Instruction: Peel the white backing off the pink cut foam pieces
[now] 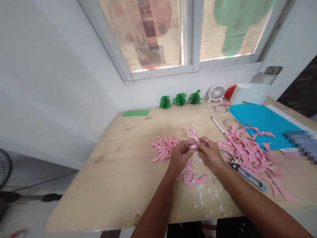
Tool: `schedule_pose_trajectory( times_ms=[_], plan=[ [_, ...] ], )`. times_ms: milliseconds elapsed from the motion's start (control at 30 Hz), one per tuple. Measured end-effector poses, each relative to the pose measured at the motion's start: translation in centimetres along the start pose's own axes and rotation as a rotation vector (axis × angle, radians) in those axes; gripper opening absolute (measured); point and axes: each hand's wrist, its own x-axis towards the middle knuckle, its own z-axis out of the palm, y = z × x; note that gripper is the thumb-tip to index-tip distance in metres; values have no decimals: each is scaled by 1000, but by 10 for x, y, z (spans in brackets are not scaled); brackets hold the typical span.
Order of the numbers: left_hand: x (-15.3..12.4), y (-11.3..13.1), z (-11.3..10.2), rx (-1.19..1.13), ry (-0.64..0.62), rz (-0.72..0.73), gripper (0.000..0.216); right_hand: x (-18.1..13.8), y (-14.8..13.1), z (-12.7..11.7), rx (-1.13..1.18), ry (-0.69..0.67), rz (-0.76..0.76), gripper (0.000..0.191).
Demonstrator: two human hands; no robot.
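My left hand [182,153] and my right hand [210,152] meet over the middle of the table. Between them they pinch a small curved pink paper piece [194,142] with a pale spot on it. Just beyond the fingertips, another curved pink paper piece [191,130] touches or overlaps it; I cannot tell if they are joined. A heap of similar curved pink pieces [164,148] lies left of my hands, many with white tips. Below my hands, several more curved pieces [189,178] form a wavy chain, partly hidden by my left wrist.
Pink paper offcuts [250,150] pile up on the right beside scissors [247,173], tape rolls [232,124], a white pen [218,125] and blue sheets [267,122]. White scraps [209,190] dot the table [111,185]. Green paper shapes [180,99] and a small fan [216,93] stand behind.
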Motion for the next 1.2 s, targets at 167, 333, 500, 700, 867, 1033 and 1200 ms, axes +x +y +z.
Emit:
schedule_pose_trajectory(
  times_ms=[167, 333, 500, 700, 867, 1033, 1200],
  plan=[
    [-1, -2, 1, -15, 32, -8, 23, -1, 0, 1, 37, -6, 24, 22],
    [0, -4, 0, 96, 74, 48, 23, -1, -1, 0, -100, 28, -27, 21],
    [0, -1, 1, 174, 148, 104, 20, -5, -6, -1, -372, 212, -248, 21],
    [-1, 2, 1, 181, 160, 94, 19, -15, -9, 5, -600, 1, -454, 11],
    [-2, 1, 0, 156, 162, 78, 20, -15, -3, 6, -631, 14, -466, 14],
    [-1, -1, 1, 188, 146, 103, 20, -16, -3, 7, -623, 46, -433, 15],
    [-1, -2, 1, 305, 141, 179, 17, -16, -3, 7, -644, 67, -426, 13]
  ],
)
